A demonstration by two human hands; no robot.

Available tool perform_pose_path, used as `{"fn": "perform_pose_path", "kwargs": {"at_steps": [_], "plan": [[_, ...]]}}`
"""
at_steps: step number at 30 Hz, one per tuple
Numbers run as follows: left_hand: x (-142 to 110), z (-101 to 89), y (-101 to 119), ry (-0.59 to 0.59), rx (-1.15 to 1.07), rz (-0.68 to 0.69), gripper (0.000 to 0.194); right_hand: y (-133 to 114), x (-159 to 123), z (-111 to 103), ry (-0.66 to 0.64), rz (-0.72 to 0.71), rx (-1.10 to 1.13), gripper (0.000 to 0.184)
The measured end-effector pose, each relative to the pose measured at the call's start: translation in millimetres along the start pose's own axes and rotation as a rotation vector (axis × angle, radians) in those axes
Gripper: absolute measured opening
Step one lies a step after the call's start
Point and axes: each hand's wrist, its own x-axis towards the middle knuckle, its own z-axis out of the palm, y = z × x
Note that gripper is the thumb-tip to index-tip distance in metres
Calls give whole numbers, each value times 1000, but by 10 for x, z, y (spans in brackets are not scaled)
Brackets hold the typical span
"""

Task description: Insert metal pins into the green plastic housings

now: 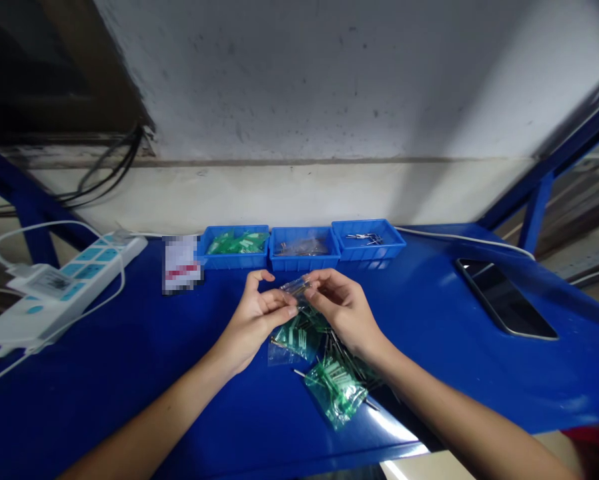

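A small clear plastic bag point(295, 287) is pinched between my two hands above the table. My left hand point(257, 313) grips its near left side with thumb and fingers, the index finger raised. On the other side, my right hand point(343, 307) closes thumb and fingertips on the bag's right end. Thin contents show faintly through the plastic, too small to make out. Below my hands lies a pile of green plastic packets point(337, 390) mixed with thin metal rods point(335, 350); my right hand and forearm partly hide it.
Behind my hands stand three blue bins: one with green packets point(237, 243), one with clear bags point(304, 247), one with metal pieces point(367, 238). A power strip point(74, 280) with white cables lies left, a phone point(504, 297) right. A blurred-out card point(182, 263) sits beside the bins.
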Motion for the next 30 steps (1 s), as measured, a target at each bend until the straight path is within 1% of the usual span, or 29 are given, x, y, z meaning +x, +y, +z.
{"fn": "perform_pose_path", "kwargs": {"at_steps": [4,8,11,14,16,19,22,25,27,28,30], "plan": [[18,-39,-31,-23,20,-78,45,3,4,-6,-4,3,0,17],[24,-40,-45,-19,90,-56,31,3,3,-6,-11,-5,-5,17],[24,-27,-40,-56,168,-40,28,12,0,3,-28,0,-23,17],[24,-24,-40,-108,253,-23,28,25,-2,10,-39,1,-50,18],[23,-30,-43,-118,303,1,29,28,0,7,-42,6,-57,18],[20,-42,-38,-104,333,32,33,20,10,-8,-35,5,-50,17],[18,-50,-15,-82,335,17,35,-1,25,-35,13,-41,-47,14],[30,-56,3,-76,280,-36,28,-24,37,-71,40,-117,-86,7],[47,-62,6,-55,140,-81,17,-34,39,-89,9,-203,-145,2],[57,-65,6,-37,52,-111,17,-36,38,-94,-10,-252,-183,1],[71,-71,6,3,-95,-167,26,-29,33,-96,-34,-334,-274,6]]}}
